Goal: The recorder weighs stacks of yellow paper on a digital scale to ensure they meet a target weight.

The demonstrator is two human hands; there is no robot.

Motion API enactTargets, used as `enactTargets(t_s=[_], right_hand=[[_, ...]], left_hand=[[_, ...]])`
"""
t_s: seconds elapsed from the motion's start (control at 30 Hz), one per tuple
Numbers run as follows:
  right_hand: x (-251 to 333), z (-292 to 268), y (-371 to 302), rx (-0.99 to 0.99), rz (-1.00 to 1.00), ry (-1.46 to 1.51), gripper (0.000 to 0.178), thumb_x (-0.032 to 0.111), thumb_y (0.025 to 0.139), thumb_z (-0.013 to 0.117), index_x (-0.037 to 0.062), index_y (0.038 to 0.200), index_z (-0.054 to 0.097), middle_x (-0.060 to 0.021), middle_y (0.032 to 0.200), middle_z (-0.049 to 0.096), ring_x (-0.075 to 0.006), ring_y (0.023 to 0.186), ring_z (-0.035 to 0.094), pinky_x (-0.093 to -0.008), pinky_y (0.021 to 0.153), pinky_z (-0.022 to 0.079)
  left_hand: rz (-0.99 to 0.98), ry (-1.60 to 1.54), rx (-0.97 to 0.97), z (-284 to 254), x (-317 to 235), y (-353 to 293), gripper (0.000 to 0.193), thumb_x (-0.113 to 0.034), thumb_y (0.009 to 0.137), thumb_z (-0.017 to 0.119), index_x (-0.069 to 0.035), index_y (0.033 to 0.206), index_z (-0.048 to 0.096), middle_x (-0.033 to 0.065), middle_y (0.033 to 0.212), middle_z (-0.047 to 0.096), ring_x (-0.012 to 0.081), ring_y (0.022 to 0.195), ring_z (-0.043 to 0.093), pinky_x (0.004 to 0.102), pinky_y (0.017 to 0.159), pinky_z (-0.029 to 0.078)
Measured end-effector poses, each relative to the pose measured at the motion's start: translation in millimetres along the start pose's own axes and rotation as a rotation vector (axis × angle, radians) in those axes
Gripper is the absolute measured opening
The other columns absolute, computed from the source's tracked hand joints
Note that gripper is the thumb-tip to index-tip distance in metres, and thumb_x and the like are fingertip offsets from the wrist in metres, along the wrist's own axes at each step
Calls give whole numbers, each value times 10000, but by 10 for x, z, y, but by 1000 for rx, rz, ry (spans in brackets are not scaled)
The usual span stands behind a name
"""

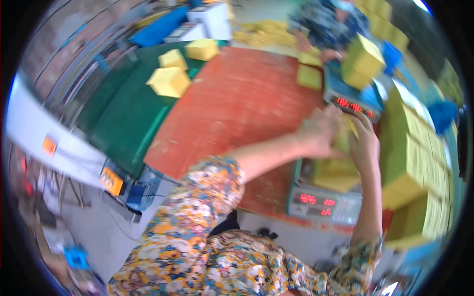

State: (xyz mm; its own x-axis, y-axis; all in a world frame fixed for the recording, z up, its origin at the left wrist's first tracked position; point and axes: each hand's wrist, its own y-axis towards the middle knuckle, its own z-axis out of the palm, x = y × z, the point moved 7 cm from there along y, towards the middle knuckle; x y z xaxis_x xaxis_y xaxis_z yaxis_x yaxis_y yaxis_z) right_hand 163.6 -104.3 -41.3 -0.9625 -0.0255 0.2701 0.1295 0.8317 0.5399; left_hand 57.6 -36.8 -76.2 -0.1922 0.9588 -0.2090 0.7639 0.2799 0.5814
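My left hand (323,132) and my right hand (365,140) come together over a digital scale at the right side of the red table. Between them they grip a yellow paper stack (341,140), blurred by motion and partly hidden by the fingers. Just below my hands, a yellow block of paper (336,173) lies on the near scale (323,204), whose red digits are lit. Beyond my fingertips stands a second scale (353,104), also lit, carrying a tall yellow block (363,61).
The red tabletop (237,98) adjoins a green conveyor belt (118,111) bearing several yellow blocks (169,82). High stacks of yellow paper (414,158) line the right side. Across the table a person (328,24) works by the far scale. An orange control box (112,181) sits beside the belt.
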Motion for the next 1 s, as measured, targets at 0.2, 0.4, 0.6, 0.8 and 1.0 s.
enactTargets(t_s=[0.2,0.4,0.6,0.8,1.0], right_hand=[[1538,119,184,9,-166,287,314,13,843,599,-38,1150,639,-245,1292,573,-387,1116,612,-412,937,503],[3087,1284,770,234,-460,363,360,53,818,653,-23,1169,624,-234,1303,562,-410,1137,589,-436,952,499],[3835,3251,1860,392,-449,530,473,178,872,662,6,1298,550,-232,1339,540,-392,1145,580,-428,959,487],[4084,5138,2769,653,147,892,582,386,944,592,22,1389,496,-177,1382,543,-284,1221,548,-387,1001,436],[4203,6157,2937,850,506,1159,724,610,932,499,36,1371,530,-120,1316,579,-241,1215,506,-363,1011,393]], left_hand=[[-213,-135,-155,-915,385,-1109,902,-523,859,650,65,1456,316,270,1541,269,424,1465,193,530,1175,197],[-495,58,-414,-2071,2060,-2685,727,-234,903,684,14,1482,319,228,1526,343,369,1438,302,451,1159,279],[-1148,281,-625,-3594,4412,-4260,686,-413,918,619,86,1361,458,302,1384,482,420,1298,456,435,1114,345],[-1464,-517,-730,-3781,5887,-4836,758,-604,846,642,-41,1346,557,149,1326,589,284,1258,515,404,1108,306],[-1456,-1134,-296,-3131,6415,-4638,624,-467,866,702,-78,1334,565,69,1299,622,177,1210,572,341,1032,419]])
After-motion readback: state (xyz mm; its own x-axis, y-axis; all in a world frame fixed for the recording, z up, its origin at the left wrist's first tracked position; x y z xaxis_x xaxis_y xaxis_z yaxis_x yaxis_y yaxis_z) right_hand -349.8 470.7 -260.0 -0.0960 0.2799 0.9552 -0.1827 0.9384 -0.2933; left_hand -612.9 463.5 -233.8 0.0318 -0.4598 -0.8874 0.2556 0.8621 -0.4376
